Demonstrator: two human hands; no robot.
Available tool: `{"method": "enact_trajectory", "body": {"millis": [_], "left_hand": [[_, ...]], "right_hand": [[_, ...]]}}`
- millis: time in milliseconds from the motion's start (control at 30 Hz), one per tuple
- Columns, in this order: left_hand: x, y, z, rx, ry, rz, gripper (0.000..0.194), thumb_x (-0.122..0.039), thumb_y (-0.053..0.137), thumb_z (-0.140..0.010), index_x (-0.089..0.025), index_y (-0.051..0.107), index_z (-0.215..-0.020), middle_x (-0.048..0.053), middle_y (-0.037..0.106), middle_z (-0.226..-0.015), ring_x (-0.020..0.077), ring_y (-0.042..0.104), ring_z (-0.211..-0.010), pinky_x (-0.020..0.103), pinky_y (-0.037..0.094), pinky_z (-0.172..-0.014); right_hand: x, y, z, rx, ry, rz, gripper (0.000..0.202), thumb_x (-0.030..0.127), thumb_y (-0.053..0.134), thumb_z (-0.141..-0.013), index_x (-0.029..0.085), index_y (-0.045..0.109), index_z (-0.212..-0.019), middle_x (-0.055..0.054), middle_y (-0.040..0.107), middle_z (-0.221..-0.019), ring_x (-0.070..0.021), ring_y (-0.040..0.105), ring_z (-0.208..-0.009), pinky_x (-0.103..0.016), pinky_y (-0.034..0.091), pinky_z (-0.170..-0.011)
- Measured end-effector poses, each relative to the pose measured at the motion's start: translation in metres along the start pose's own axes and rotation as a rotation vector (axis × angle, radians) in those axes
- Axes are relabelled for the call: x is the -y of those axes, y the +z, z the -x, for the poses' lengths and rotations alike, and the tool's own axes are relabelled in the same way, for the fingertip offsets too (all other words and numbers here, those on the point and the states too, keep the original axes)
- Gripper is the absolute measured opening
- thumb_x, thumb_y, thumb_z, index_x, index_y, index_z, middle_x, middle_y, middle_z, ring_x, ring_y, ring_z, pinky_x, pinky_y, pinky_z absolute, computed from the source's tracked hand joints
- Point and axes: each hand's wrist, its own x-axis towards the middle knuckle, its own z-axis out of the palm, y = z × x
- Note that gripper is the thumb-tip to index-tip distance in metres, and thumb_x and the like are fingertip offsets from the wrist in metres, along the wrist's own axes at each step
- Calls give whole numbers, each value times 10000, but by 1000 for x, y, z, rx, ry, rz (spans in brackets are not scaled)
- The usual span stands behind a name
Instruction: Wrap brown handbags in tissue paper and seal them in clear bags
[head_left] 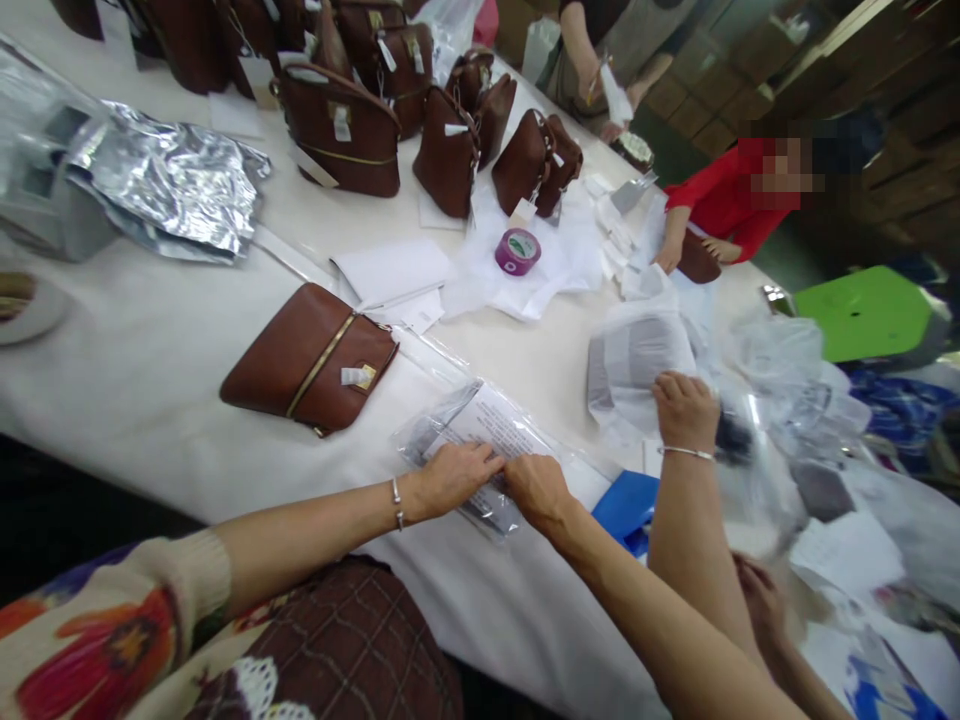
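My left hand point(450, 478), with a silver bracelet at its wrist, is closed on the near edge of a clear plastic bag point(495, 415) that has printed text on it. Beside it, my right hand point(534, 490) also has its fingers curled on the same bag, and the two hands touch or almost touch. Something dark and flat shows through the plastic. Left of the bag, a brown leather handbag point(311, 360) with a gold zipper lies on its side, a white-wrapped clasp facing up.
Brown handbags point(341, 130) stand at the back of the white table point(187, 420). Purple tape point(517, 251) lies mid-table, silver foil point(172, 175) at left. At right, a co-worker's hand point(686, 412) rests on a wrapped bundle point(637, 355). A person in red point(712, 205) works beyond.
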Motion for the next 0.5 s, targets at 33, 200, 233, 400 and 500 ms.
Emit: {"method": "enact_trajectory", "body": {"millis": [33,200,233,400,500], "left_hand": [[0,0,0,-4,1,0,137,-142,504,-957,-194,545,-1078,70,631,-987,234,643,-875,290,499,-586],[0,-3,-1,-8,0,4,141,-129,534,-938,-195,547,-1062,64,628,-959,231,638,-872,286,486,-566],[0,-4,-1,-6,-2,5,143,-125,535,-936,-195,548,-1060,63,628,-955,230,640,-867,287,486,-565],[1,-7,-3,4,-21,17,145,-129,537,-939,-206,543,-1061,54,633,-950,228,652,-865,281,486,-561],[1,-6,-2,22,-25,25,165,-123,526,-942,-209,537,-1082,61,632,-976,224,652,-879,275,494,-582]], "right_hand": [[-7,-4,-5,-15,-10,0,247,375,550,-970,253,618,-1174,-78,584,-1292,-206,592,-1105,-409,515,-936],[10,24,20,99,-105,48,238,407,570,-955,228,644,-1094,-76,638,-1197,-198,616,-1033,-408,525,-895],[23,38,29,186,-141,102,238,430,570,-951,229,656,-1046,-71,658,-1146,-188,624,-990,-387,525,-869],[72,93,59,361,-216,212,356,484,860,-657,219,623,-664,-43,665,-683,-228,647,-752,-319,429,-727],[72,92,63,302,-234,324,387,568,793,-705,225,658,-823,-77,699,-823,-271,644,-860,-358,420,-794]]}}
